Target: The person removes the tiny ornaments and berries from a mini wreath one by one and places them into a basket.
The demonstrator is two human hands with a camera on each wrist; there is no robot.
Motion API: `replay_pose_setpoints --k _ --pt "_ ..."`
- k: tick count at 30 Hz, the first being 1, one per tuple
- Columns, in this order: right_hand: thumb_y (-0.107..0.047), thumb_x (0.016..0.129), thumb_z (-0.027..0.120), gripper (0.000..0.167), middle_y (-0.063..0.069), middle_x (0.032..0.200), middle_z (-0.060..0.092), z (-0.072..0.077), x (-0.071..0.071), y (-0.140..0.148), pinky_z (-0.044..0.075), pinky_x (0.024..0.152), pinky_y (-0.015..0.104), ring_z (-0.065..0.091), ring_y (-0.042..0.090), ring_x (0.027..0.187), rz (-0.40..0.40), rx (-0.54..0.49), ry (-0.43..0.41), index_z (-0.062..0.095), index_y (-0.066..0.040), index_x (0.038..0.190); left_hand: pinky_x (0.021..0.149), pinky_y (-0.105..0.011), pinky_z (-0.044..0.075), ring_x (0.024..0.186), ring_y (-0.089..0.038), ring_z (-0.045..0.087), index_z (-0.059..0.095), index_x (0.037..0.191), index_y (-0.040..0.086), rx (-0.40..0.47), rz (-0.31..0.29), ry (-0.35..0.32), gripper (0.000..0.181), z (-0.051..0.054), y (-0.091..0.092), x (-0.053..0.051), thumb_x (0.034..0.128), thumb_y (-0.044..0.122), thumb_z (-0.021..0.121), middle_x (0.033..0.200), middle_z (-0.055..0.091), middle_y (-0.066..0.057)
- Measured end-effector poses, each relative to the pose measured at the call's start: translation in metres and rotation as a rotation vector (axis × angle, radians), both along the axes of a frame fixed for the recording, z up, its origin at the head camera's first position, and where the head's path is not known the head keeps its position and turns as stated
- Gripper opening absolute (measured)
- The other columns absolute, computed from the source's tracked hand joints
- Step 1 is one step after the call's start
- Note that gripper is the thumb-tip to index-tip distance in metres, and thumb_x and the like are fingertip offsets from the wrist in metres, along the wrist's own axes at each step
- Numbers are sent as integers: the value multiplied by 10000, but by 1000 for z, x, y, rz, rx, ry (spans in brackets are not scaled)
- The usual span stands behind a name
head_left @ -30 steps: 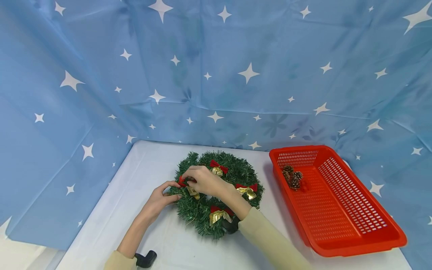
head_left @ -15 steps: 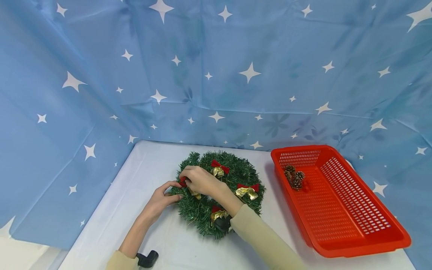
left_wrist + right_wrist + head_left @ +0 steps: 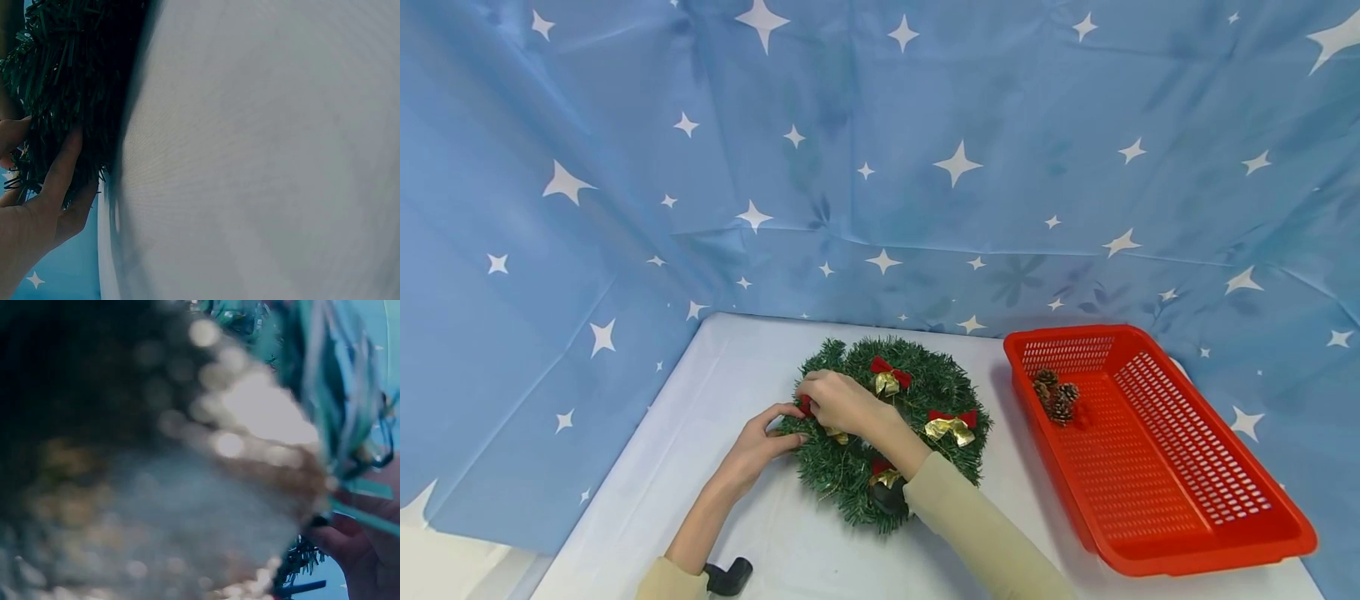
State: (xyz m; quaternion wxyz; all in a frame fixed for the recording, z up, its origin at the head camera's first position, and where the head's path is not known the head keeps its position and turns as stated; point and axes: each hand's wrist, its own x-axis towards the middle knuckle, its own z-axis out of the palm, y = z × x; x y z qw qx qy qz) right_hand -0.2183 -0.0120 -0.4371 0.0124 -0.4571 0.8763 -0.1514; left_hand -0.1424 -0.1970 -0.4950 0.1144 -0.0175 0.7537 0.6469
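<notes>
A green tinsel wreath (image 3: 925, 358) lies on the white table, trimmed with several red bows with gold ribbon. At its left edge my left hand (image 3: 756, 446) grips the greenery, thumb on the near side and fingers reaching in; the left wrist view shows those fingers (image 3: 59, 169) pressed against the tinsel. From above, my right hand (image 3: 846, 406) holds a red bow (image 3: 806, 406) at the wreath's left, its curled fingers covering most of it. Gold ribbon (image 3: 837, 436) shows below that hand. The right wrist view is mostly blurred by shiny ribbon close to the lens.
A red plastic basket (image 3: 1138, 467) stands to the right, with a cluster of pine cones (image 3: 1055, 397) at its far left corner. Star-patterned blue cloth (image 3: 880, 167) hangs behind the table (image 3: 775, 533). A black wrist camera (image 3: 889, 493) sits low over the wreath's near bow (image 3: 886, 473).
My right hand has shifted slightly left and now covers more of the red bow. Its forearm has swung a little to the left. My left hand keeps its hold on the wreath.
</notes>
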Motion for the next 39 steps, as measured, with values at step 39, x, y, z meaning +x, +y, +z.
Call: replay_pose_setpoints --k 39 --pt "-38 989 652 129 47 1055 605 4 7 13 474 717 192 531 125 879 -32 -9 30 663 -96 1103 955 -387 561 1103 -230 679 575 1348 62 1 1 -10 380 2 2 2 980 85 667 1589 349 -188"
